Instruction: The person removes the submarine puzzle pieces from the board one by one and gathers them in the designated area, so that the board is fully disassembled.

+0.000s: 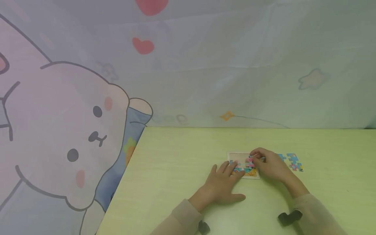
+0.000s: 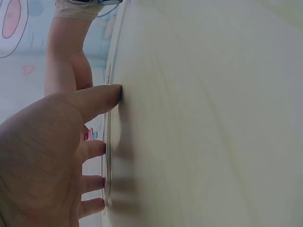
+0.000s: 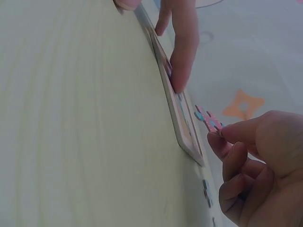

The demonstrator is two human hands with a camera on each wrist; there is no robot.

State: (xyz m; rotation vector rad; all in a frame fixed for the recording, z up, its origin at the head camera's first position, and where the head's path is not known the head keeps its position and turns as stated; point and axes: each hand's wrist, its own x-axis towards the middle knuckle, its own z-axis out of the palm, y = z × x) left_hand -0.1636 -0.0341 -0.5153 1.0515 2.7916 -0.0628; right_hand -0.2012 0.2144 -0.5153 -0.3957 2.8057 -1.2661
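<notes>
A shallow puzzle tray (image 1: 243, 153) with a pale rim lies on the table, its lower part filled with colourful pieces. My left hand (image 1: 222, 186) rests over its lower left, fingers spread and fairly straight, fingertips on the tray and the pieces. Between thumb and fingertips, my right hand (image 1: 271, 164) pinches a pink and blue puzzle piece (image 3: 208, 119). In the right wrist view that piece is tilted and apart from the tray edge (image 3: 176, 120). The left wrist view shows the left thumb (image 2: 102, 99) stretched out by the tray's near edge.
Several loose puzzle pieces (image 1: 292, 158) lie right of the tray, partly behind the right hand. The yellow-green table (image 1: 176, 156) meets a printed cloth (image 1: 205, 81) at its back edge. A large cartoon animal print (image 1: 73, 130) hangs along the left side.
</notes>
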